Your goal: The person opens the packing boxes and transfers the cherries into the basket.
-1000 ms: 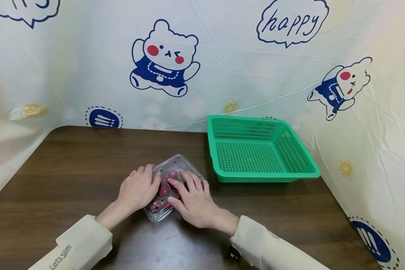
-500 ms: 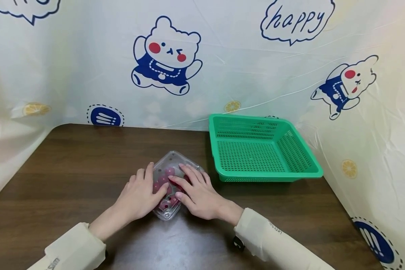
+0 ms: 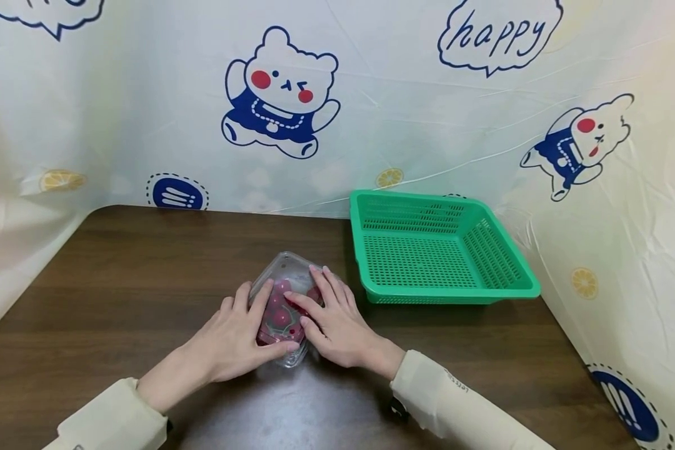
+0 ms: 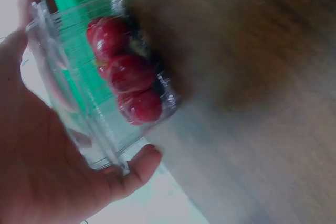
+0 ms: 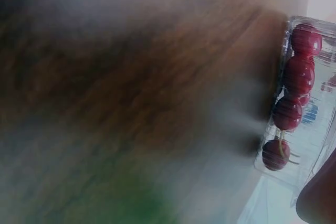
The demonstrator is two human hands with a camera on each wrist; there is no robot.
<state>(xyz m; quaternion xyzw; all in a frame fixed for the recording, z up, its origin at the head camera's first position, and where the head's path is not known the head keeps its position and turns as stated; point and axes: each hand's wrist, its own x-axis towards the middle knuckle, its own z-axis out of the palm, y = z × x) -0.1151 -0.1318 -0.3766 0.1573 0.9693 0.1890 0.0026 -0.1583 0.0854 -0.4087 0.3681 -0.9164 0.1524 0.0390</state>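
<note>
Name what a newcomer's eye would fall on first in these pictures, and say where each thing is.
Probably the bright green basket first, standing on the dark table to the right of the clear box. Then the glossy red fruit inside that box, with the left hand and right hand touching it. Behind, a large winking bear printed on the pale backdrop may also catch attention.

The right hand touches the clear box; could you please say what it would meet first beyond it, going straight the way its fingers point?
Beyond the clear box, past some tabletop, the right hand would probably meet the printed backdrop first, though depth is unclear.
</note>
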